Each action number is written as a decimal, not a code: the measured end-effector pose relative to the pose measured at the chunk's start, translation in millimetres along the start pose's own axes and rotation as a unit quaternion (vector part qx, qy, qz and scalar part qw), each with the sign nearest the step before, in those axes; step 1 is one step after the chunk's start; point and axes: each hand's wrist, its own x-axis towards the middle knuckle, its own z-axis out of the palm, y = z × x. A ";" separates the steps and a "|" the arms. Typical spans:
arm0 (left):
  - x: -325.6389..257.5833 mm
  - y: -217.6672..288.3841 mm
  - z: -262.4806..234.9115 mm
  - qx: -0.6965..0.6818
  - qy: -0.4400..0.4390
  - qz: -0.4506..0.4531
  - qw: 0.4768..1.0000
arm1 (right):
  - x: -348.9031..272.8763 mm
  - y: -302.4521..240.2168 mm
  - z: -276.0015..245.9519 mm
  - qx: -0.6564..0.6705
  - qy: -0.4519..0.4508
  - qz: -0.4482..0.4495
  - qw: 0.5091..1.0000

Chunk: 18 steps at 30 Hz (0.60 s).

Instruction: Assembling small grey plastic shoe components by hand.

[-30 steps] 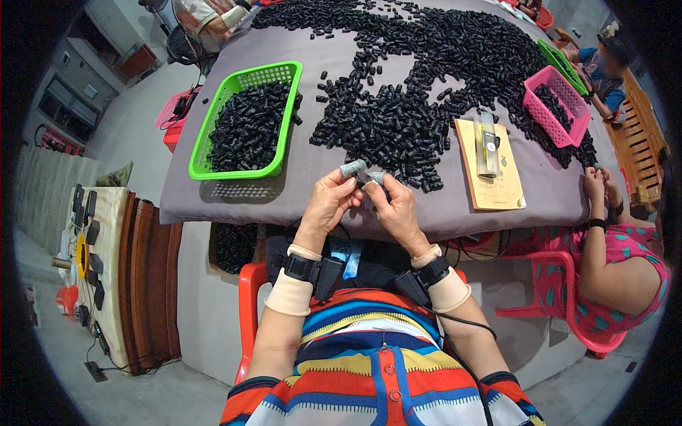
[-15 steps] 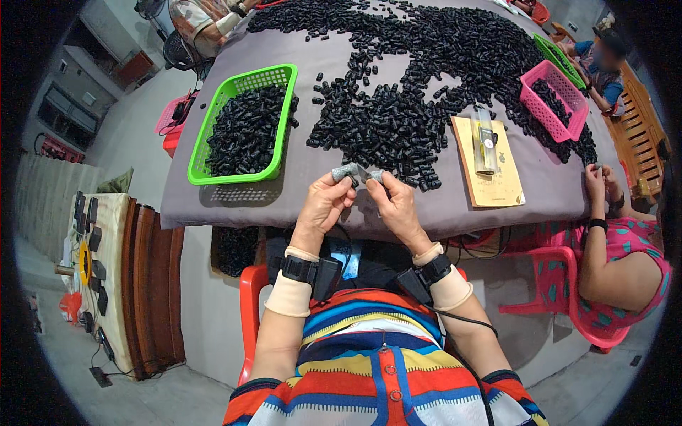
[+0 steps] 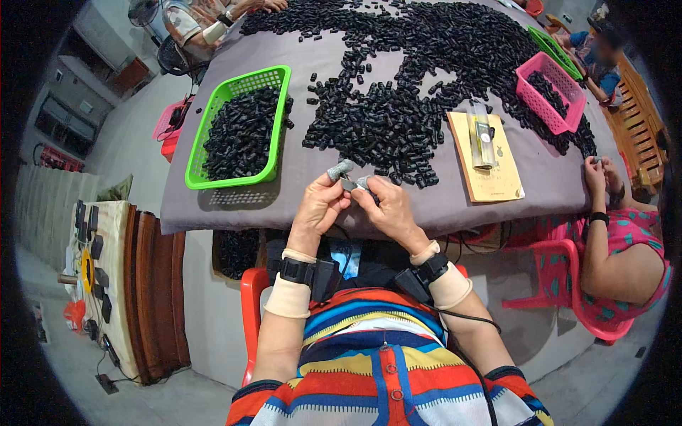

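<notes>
My left hand (image 3: pixel 320 206) is closed in a pinch near the table's front edge, with a grey wrap (image 3: pixel 340 169) at its fingertips. What it pinches is too small to make out. Close beside it, my right hand (image 3: pixel 391 207) is closed too, also with grey covering at the fingertips. A thin, flat, blade-like piece (image 3: pixel 348 184) shows between the hands and appears to be in the right fingers. Just beyond lies a large heap of small black ribbed cylindrical parts (image 3: pixel 376 128). To the left, a green plastic basket (image 3: pixel 192 153) holds many of the same parts.
A yellow pad or envelope (image 3: pixel 501 181) with a clear tube-like case (image 3: pixel 483 142) on it lies right of the heap. A pink basket (image 3: pixel 522 89) stands farther right. Co-workers sit at the right edge and far left. A cable runs along my right forearm.
My hands have come closer together and slightly lower, and the right hand has shifted left. The head view has moved slightly. A co-worker's hands at the far left now reach onto the table.
</notes>
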 end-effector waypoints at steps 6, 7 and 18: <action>1.1 -0.3 -1.5 -0.007 -0.014 -0.008 1.000 | 0.4 0.5 -1.1 -0.002 -0.008 -0.003 1.000; 1.0 0.1 -1.5 -0.011 -0.022 -0.010 1.000 | 0.5 0.4 -1.4 0.003 -0.011 0.000 1.000; 0.8 1.3 -4.0 -0.003 -0.040 -0.021 0.999 | 1.9 -0.4 -2.8 -0.005 -0.031 0.002 1.000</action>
